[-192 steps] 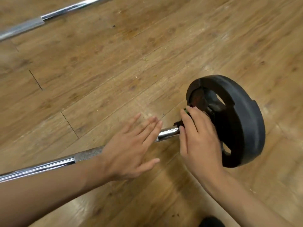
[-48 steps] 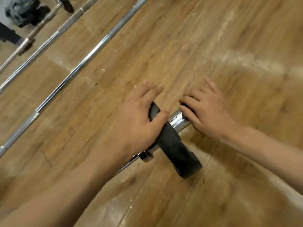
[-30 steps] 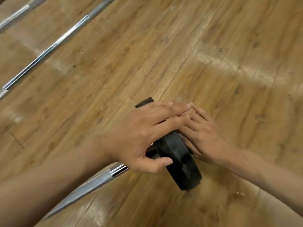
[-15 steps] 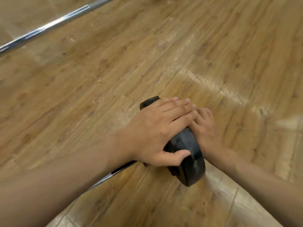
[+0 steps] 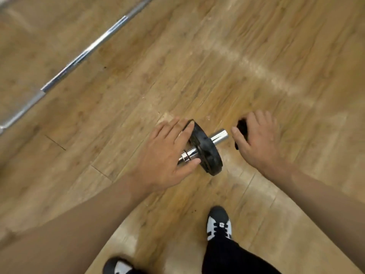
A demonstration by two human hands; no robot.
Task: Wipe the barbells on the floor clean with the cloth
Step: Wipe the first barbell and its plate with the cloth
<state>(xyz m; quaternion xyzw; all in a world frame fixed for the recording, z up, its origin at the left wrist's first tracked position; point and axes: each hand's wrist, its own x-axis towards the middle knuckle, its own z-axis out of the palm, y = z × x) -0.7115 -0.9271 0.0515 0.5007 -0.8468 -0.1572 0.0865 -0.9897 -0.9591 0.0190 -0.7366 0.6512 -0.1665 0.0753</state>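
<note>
At the far left a long chrome bar (image 5: 79,58) lies diagonally on the wooden floor (image 5: 197,56), well apart from the hands. Near the middle the left hand (image 5: 167,153) hovers over the barbell (image 5: 219,137), which also lies on the floor. The hand's fingers (image 5: 173,127) are straight and spread, with their tips at the inner face of the black weight plate (image 5: 207,153) standing on edge. Just right of the barbell's short chrome end, the right hand (image 5: 258,141) has its fingers curled round a small black object (image 5: 242,127), and a black-and-white shoe (image 5: 218,224) stands below.
</note>
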